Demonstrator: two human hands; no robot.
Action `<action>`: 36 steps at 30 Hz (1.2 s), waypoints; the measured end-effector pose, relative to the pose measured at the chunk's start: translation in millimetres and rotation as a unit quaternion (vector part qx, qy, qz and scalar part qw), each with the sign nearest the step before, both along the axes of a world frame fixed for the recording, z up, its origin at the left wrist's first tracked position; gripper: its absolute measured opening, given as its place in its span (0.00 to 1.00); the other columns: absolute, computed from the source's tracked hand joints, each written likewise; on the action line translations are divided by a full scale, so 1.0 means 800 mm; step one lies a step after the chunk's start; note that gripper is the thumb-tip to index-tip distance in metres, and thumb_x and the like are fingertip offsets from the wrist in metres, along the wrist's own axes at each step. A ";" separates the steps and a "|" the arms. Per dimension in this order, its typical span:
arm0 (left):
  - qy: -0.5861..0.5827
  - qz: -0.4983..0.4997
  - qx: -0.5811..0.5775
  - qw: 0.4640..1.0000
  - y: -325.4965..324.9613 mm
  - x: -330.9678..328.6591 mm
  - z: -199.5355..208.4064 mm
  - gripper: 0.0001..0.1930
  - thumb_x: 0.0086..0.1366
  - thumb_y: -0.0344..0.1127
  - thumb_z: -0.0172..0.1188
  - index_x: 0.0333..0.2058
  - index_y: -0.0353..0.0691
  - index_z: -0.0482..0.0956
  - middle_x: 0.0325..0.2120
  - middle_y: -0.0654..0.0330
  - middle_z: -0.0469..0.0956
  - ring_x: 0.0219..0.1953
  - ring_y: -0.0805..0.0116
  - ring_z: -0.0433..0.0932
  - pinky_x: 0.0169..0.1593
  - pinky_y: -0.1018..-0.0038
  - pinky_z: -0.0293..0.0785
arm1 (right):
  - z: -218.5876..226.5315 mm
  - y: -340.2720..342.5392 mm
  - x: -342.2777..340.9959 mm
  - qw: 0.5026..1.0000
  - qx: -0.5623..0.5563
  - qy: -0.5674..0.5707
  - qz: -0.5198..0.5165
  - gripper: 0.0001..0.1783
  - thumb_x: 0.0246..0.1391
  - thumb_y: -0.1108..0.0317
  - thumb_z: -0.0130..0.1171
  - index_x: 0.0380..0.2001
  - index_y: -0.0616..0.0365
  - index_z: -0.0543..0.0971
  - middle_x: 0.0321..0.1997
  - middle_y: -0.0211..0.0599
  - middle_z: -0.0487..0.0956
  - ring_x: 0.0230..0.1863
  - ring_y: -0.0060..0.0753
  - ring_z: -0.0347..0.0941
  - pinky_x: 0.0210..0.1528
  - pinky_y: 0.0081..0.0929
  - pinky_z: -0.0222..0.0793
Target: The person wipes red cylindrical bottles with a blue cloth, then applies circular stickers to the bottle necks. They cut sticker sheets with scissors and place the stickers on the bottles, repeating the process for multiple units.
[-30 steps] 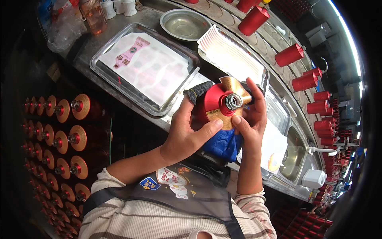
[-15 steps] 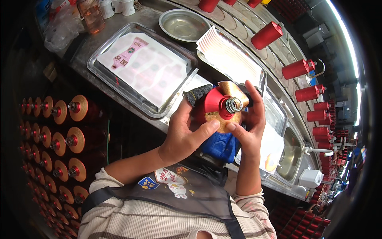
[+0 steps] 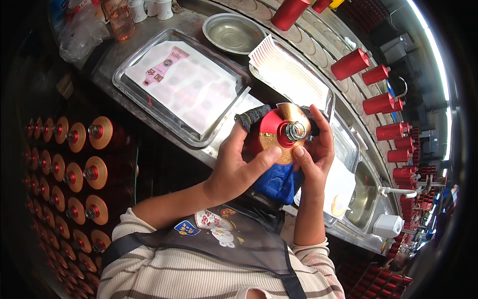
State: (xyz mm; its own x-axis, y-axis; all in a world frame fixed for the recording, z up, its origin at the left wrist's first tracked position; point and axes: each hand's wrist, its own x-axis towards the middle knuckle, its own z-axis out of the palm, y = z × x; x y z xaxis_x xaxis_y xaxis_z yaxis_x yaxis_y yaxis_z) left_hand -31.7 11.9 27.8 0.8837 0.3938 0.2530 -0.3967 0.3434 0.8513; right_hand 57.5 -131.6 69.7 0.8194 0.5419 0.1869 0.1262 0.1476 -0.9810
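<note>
A red bottle (image 3: pixel 269 121) with a bare threaded glass neck is held between my two hands, tilted with its mouth toward me. Around its shoulder lies a gold label (image 3: pixel 286 156), whose far end stands up beside the neck. My left hand (image 3: pixel 239 162) wraps the bottle's left side, its thumb pressing on the label. On the other side, my right hand (image 3: pixel 317 162) grips with its thumb on the label and a finger raised. Black coverings (image 3: pixel 253 117) sit on some fingertips. Under the bottle is a blue cloth (image 3: pixel 279 185).
A metal tray (image 3: pixel 119 79) with white sheets and a pink label lies at left. Behind are a round metal dish (image 3: pixel 234 34) and a tray of striped sheets (image 3: pixel 289 67). Red bottles (image 3: pixel 351 64) ride a curved conveyor. Several gold-collared bottles (image 3: pixel 97 173) stand at lower left.
My left thumb has slid slightly right along the gold label, and more of the label shows on the bottle's left shoulder. The conveyor bottles have moved toward the lower right.
</note>
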 end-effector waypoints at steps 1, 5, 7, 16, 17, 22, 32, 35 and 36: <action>-0.012 0.004 0.013 1.000 -0.002 -0.001 0.001 0.26 0.68 0.31 0.60 0.61 0.33 0.64 0.52 0.57 0.73 0.52 0.74 0.74 0.57 0.75 0.72 | 0.001 0.000 -0.001 1.000 0.002 -0.001 0.001 0.44 0.52 0.69 0.70 0.69 0.64 0.60 0.61 0.44 0.72 0.49 0.29 0.79 0.49 0.23 0.77; -0.004 -0.021 -0.045 0.999 -0.003 0.000 0.007 0.26 0.67 0.30 0.61 0.61 0.33 0.64 0.52 0.56 0.73 0.53 0.73 0.73 0.59 0.74 0.71 | 0.004 -0.003 0.001 1.000 -0.020 -0.003 0.005 0.43 0.52 0.70 0.69 0.69 0.64 0.61 0.63 0.44 0.71 0.49 0.29 0.79 0.47 0.23 0.77; 0.001 -0.030 -0.077 0.997 -0.002 0.000 0.010 0.26 0.67 0.30 0.61 0.60 0.33 0.64 0.52 0.57 0.73 0.54 0.72 0.73 0.60 0.73 0.70 | 0.004 -0.002 0.000 1.000 -0.029 -0.001 0.000 0.42 0.53 0.71 0.68 0.68 0.64 0.61 0.65 0.44 0.69 0.50 0.29 0.78 0.47 0.23 0.77; 0.014 -0.016 -0.044 0.999 -0.003 0.002 0.012 0.27 0.67 0.29 0.60 0.62 0.34 0.62 0.54 0.57 0.71 0.55 0.72 0.73 0.60 0.72 0.70 | 0.002 0.000 -0.004 1.000 -0.013 0.014 -0.018 0.39 0.55 0.72 0.65 0.68 0.63 0.62 0.67 0.42 0.67 0.51 0.25 0.76 0.45 0.18 0.74; 0.011 -0.019 -0.050 0.999 -0.003 0.001 0.013 0.27 0.68 0.29 0.60 0.62 0.34 0.62 0.54 0.57 0.71 0.56 0.72 0.73 0.61 0.72 0.70 | 0.002 0.000 -0.003 1.000 -0.004 0.028 -0.014 0.39 0.54 0.72 0.65 0.68 0.62 0.63 0.66 0.42 0.67 0.50 0.24 0.77 0.44 0.17 0.73; 0.013 -0.037 -0.066 0.997 0.001 0.001 0.012 0.27 0.68 0.27 0.58 0.63 0.35 0.61 0.57 0.56 0.69 0.58 0.70 0.71 0.63 0.71 0.68 | -0.008 0.002 -0.001 1.000 -0.006 0.006 -0.010 0.40 0.53 0.68 0.67 0.68 0.58 0.64 0.61 0.36 0.70 0.40 0.17 0.76 0.40 0.14 0.71; 0.017 -0.030 -0.035 0.999 0.002 -0.002 0.013 0.28 0.68 0.27 0.57 0.64 0.33 0.59 0.58 0.53 0.68 0.60 0.68 0.69 0.65 0.68 0.66 | 0.004 -0.002 -0.001 1.000 -0.005 0.012 0.028 0.35 0.58 0.71 0.62 0.68 0.60 0.64 0.60 0.35 0.71 0.39 0.14 0.74 0.40 0.15 0.70; 0.017 -0.029 -0.033 0.999 0.002 -0.001 0.013 0.28 0.68 0.27 0.58 0.64 0.33 0.59 0.58 0.54 0.68 0.60 0.69 0.70 0.64 0.69 0.67 | 0.002 0.003 -0.001 1.000 0.011 -0.007 0.008 0.34 0.58 0.72 0.62 0.67 0.60 0.64 0.60 0.35 0.72 0.41 0.15 0.75 0.41 0.15 0.71; 0.015 -0.028 -0.031 0.999 0.001 0.001 0.014 0.28 0.68 0.27 0.58 0.64 0.33 0.59 0.58 0.54 0.68 0.60 0.69 0.70 0.64 0.69 0.67 | 0.001 0.004 0.000 1.000 0.006 -0.013 0.005 0.34 0.58 0.72 0.62 0.67 0.60 0.64 0.60 0.35 0.72 0.42 0.16 0.75 0.42 0.16 0.71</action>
State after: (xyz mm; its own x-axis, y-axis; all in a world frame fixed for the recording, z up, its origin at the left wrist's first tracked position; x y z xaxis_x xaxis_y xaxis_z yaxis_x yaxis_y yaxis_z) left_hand -31.3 12.4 39.1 0.9114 0.3583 0.2026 -0.3500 0.4156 0.8395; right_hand 57.4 -128.6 70.2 0.8089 0.5472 0.2153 0.1505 0.1613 -0.9754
